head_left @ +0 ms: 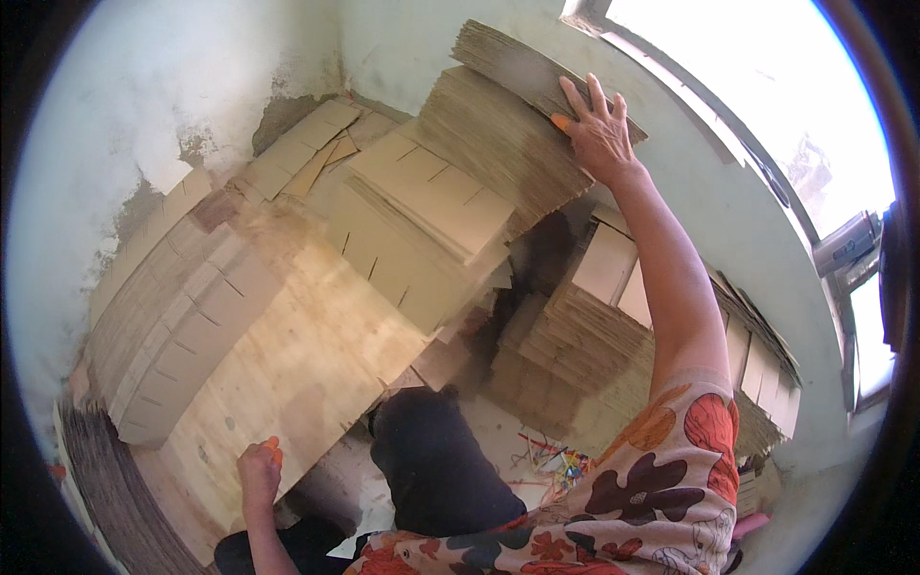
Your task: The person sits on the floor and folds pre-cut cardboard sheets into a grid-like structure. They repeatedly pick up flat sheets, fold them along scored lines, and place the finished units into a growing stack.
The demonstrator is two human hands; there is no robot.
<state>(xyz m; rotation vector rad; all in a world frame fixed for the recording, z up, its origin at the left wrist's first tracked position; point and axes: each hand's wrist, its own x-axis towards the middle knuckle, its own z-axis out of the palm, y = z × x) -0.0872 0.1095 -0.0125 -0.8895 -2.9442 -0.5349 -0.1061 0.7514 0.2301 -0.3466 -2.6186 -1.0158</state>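
My right hand [602,139] reaches far out to the upper right. Its fingers are spread over the near end of a tall stack of brown cardboard sheets [508,129], with an orange cover on the thumb. The top layer of that stack [522,72] sits slightly askew. My left hand [258,473] is closed low over the near edge of a pale plywood board [297,335]. Orange covers show at its fingertips, and I see nothing held in it. Slotted cardboard sheets [422,177] lie in a pile between the board and the tall stack.
Slotted cardboard pieces stand in a row [187,335] along the board's left side. More cardboard stacks [585,326] stand to the right beneath my right arm. Colourful scraps [565,465] litter the floor. A bright window [757,86] is at the upper right.
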